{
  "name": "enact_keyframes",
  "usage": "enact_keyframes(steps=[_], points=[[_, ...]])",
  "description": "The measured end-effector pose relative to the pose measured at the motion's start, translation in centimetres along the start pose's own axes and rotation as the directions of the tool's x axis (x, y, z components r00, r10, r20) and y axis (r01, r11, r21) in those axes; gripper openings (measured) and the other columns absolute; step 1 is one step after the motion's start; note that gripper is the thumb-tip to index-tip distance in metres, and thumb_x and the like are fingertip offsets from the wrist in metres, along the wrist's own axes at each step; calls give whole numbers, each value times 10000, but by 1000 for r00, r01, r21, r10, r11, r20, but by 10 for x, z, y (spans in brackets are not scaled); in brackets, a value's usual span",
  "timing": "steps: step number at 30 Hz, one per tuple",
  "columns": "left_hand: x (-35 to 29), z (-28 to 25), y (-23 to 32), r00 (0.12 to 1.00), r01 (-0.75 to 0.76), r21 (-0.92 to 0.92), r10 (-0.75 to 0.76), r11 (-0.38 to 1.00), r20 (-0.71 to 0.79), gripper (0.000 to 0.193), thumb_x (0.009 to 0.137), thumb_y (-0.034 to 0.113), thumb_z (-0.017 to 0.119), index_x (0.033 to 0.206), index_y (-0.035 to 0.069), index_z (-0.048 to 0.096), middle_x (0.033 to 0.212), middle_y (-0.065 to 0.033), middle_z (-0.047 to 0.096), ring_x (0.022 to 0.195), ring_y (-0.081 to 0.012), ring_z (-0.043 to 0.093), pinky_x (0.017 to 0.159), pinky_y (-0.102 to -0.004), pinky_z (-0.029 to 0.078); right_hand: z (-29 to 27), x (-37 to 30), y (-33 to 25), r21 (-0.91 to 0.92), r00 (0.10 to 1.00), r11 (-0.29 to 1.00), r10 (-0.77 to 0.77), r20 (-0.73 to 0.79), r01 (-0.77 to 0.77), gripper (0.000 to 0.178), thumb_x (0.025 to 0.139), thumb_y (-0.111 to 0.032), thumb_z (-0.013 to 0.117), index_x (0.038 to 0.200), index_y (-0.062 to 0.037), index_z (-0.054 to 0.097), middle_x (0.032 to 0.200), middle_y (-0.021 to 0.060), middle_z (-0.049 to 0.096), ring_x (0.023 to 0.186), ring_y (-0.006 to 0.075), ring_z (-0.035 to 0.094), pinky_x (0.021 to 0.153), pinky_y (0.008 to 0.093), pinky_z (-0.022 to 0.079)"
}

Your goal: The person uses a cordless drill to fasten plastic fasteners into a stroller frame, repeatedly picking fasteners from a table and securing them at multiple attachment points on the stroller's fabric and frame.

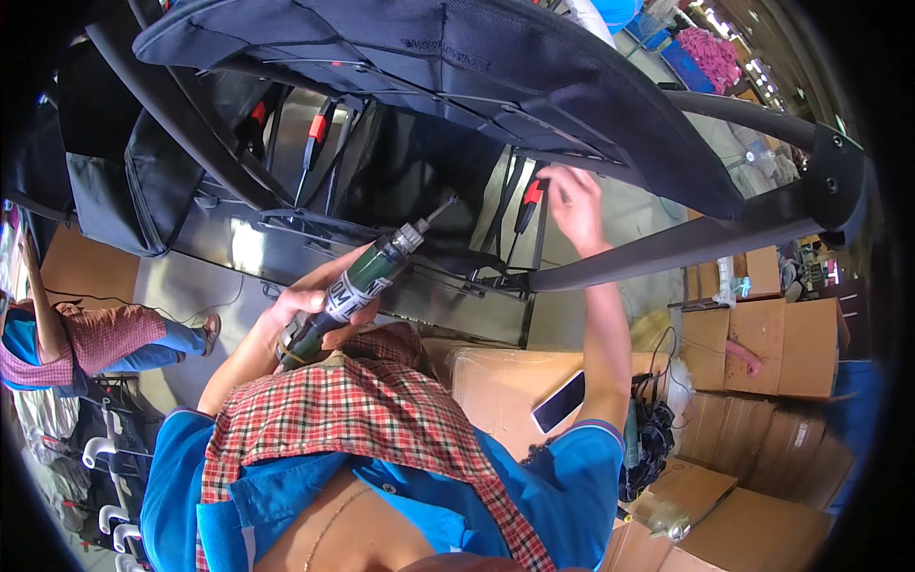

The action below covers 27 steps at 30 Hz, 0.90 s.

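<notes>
In my left hand (303, 307) is a dark green electric screwdriver (381, 270), its bit pointing up and to the right. The fingers wrap round its body. My right hand (579, 208) is raised at the underside of a large black padded fabric panel (438, 71). Its fingers are curled together, slightly blurred, beside a black part with a red end (531, 195). Whatever they pinch is too small or hidden to name. A similar red-and-black part (316, 129) sits farther left on the frame. A thick black curved tube (667, 243) runs below the panel to the right.
A phone (559, 402) lies on a cardboard box (486, 377) by my right elbow. More cardboard boxes (762, 348) are stacked at the right. Another person (105, 334) in a checked garment is at the left, above several white curved handles (100, 450).
</notes>
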State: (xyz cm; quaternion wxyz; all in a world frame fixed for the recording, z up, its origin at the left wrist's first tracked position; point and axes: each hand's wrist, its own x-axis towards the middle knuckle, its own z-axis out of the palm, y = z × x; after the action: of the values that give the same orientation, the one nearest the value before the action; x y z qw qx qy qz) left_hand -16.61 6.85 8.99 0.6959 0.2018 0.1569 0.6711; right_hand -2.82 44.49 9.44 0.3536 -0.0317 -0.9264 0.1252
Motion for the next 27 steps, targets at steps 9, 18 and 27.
enact_keyframes(steps=[9, 18, 27], points=[[44, 14, 17, 994, 106, 300, -102, 948, -31, 1086, 713, 333, 775, 1512, 76, 85, 820, -125, 532, 503, -142, 562, 457, -221, 481, 0, 26, 38, -176, 974, 984, 71, 217, -33, 341, 815, -347, 724, 963, -42, 687, 905, 129, 683, 825, 311, 644, 744, 392, 498], [106, 35, 13, 965, 162, 679, 30, 716, -262, 989, 785, 258, 758, 1519, 77, 120, 741, -60, 563, 519, -127, 539, 525, -259, 434, 51, 16, -1, -128, 935, 982, 85, -343, -136, 270, 803, -294, 739, 884, -38, 706, 832, 141, 687, 769, 337, 645, 727, 388, 508], [124, 30, 7, 960, 178, 723, 44, 668, -277, 991, 782, 202, 789, 1501, 10, 134, 744, -57, 595, 537, -122, 555, 535, -268, 446, 60, 12, 4, -56, 917, 941, 311, -249, -334, 217, 756, -169, 740, 939, -54, 713, 928, 152, 692, 876, 345, 647, 819, 397, 486]])
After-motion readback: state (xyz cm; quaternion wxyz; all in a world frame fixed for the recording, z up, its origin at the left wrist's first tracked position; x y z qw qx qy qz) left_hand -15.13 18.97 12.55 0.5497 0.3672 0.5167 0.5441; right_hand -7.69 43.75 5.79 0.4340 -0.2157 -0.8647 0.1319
